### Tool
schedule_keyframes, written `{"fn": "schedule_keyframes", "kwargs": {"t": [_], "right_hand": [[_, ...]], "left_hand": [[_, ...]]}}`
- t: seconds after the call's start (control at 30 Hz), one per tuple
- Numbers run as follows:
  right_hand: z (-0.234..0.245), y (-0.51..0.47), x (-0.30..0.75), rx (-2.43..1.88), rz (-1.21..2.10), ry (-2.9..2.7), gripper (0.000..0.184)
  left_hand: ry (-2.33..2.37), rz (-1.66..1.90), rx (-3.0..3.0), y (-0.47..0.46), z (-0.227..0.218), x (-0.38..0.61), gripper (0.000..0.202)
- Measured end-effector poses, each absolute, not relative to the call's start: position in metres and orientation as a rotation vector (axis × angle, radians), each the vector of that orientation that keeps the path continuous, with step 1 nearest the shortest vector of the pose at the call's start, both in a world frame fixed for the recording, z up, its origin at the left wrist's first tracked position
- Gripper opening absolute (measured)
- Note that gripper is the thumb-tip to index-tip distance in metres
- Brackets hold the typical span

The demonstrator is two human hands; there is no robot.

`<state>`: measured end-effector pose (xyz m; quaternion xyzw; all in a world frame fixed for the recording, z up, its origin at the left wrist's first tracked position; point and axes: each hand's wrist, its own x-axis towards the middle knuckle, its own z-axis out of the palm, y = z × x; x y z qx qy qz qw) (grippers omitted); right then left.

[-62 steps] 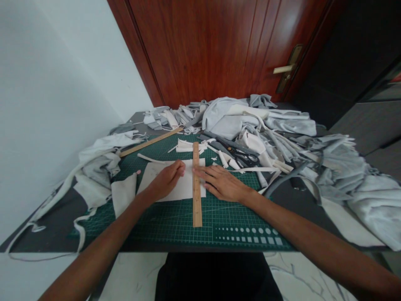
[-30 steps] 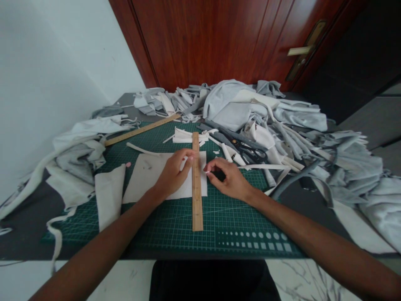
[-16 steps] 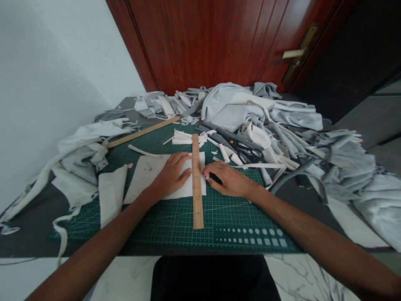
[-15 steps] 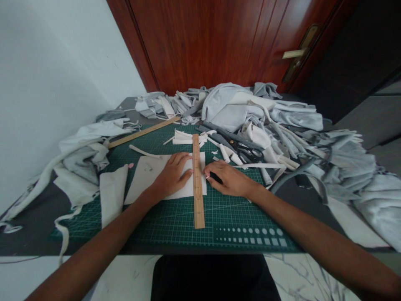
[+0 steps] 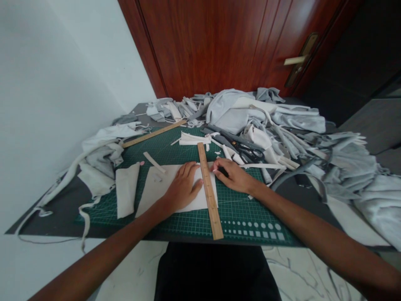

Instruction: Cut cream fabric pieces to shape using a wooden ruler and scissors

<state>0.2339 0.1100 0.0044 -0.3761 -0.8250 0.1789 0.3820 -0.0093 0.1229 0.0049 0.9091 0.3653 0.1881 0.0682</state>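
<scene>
My left hand [image 5: 184,186] lies flat with its fingers stretched on a piece of white cloth [image 5: 166,190]. Its fingertips and thumb touch the left edge of a wooden ruler [image 5: 209,188], which lies across the cloth's right part, its near end over the green cutting mat [image 5: 188,221]. Just right of the ruler, my right hand [image 5: 233,174] is closed in a pinch by the cloth's right edge. Something dark shows within its curled fingers, too hidden to name. A narrow cloth strip [image 5: 154,162] rests at the cloth's far left corner.
Black-handled scissors [image 5: 247,151] lie among scraps beyond my right hand. A second wooden ruler [image 5: 153,133] is at the back left. Grey and white cloth [image 5: 232,110] is heaped along the back and right. A folded white piece [image 5: 127,192] sits at the left.
The ruler has turned from nearly straight to slanted, its near end swinging right. The white cloth has shifted toward me with my left hand. The view has moved slightly.
</scene>
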Motion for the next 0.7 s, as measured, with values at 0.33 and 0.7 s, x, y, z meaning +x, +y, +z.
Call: {"fn": "schedule_keyframes", "kwargs": {"t": [0.33, 0.7], "right_hand": [[0.012, 0.100, 0.238, -0.779, 0.691, -2.128, 0.007], [0.000, 0.116, 0.237, -1.081, 0.455, -1.978, 0.003]], "left_hand": [[0.930, 0.502, 2.741, 0.133, 0.008, -0.013, 0.045], [0.779, 0.440, 2.724, 0.135, 0.014, -0.014, 0.056]]}}
